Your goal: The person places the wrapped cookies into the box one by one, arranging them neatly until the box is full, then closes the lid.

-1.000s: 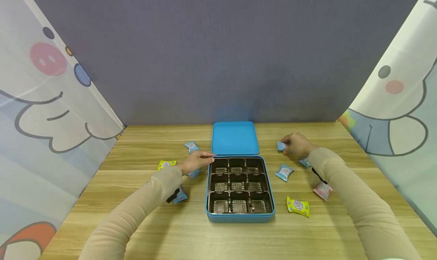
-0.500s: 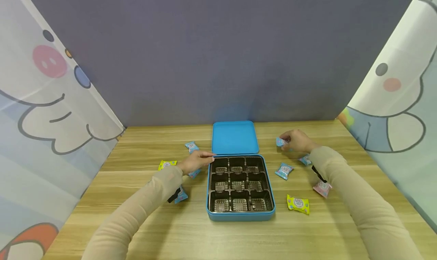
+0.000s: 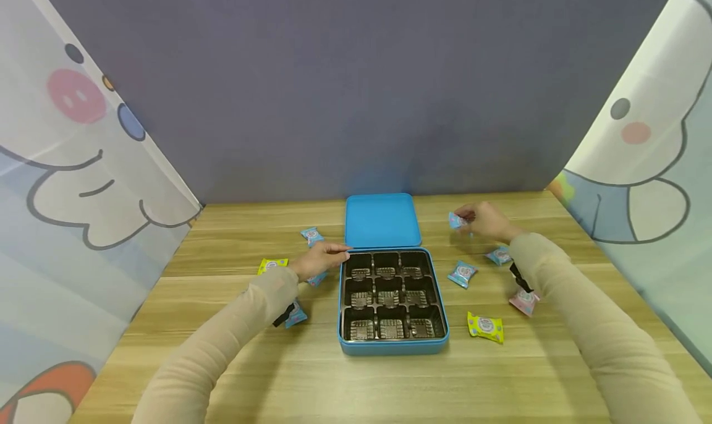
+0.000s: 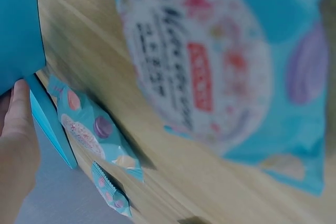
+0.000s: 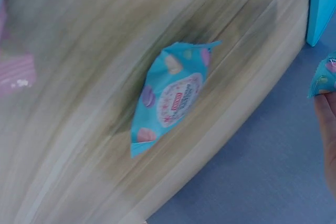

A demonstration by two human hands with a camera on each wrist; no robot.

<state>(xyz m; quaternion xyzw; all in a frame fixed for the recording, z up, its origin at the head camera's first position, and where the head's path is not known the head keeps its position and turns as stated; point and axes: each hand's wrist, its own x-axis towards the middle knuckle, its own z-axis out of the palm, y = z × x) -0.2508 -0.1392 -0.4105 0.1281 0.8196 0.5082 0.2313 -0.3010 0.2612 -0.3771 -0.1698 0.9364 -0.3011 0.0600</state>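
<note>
My right hand (image 3: 485,220) pinches a small blue wrapped candy (image 3: 457,220) just above the table; in the right wrist view part of this candy (image 5: 326,74) shows at the right edge. My left hand (image 3: 319,260) rests at the back left corner of a blue box (image 3: 392,348), its fingers fairly straight against the rim. Inside the box sits a dark plastic tray (image 3: 389,281) with several bare compartments. Behind it lies the flat blue lid (image 3: 382,220). In the left wrist view, blue candies (image 4: 94,129) lie close to the left hand.
On the right lie two blue candies (image 3: 462,274), a yellow one (image 3: 486,327) and a pink one (image 3: 524,301). On the left are a yellow candy (image 3: 272,264) and several blue ones (image 3: 296,313), partly covered by the left arm. A dark panel (image 3: 361,90) stands behind the table.
My right hand has lifted the blue candy off the table and moved slightly away from me. My left hand stays at the box corner.
</note>
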